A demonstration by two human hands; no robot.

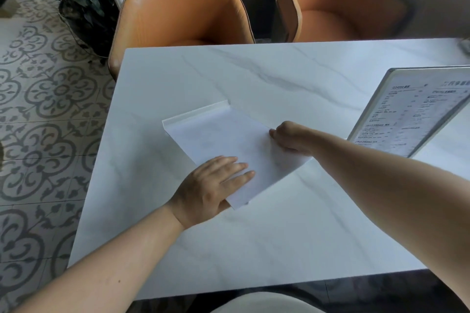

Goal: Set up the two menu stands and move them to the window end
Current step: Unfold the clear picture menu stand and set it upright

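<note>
One menu stand point(414, 109) stood upright at the right of the marble surface point(279, 223). The second stand point(229, 140) lay flat mid-surface; left hand point(211, 185) pressed open-palmed on it, right hand point(292, 138) pinched its edge. Raising it and moving both remained.

The upright clear acrylic menu stand with printed sheet point(412, 112) runs off the right edge, so its far side is cut away, and its print is too blurred to read beyond a heading or two. The flat clear acrylic menu stand holding a blank white sheet point(229, 145) lies partly hidden: the left hand point(211, 188) covers its near corner, and the right hand point(292, 138) hides part of its right edge (the fingertips there are curled out of sight, so the grip cannot be judged). A small grey object at the white marble table's point(279, 236) far right corner is cropped and unrecognisable.
</note>
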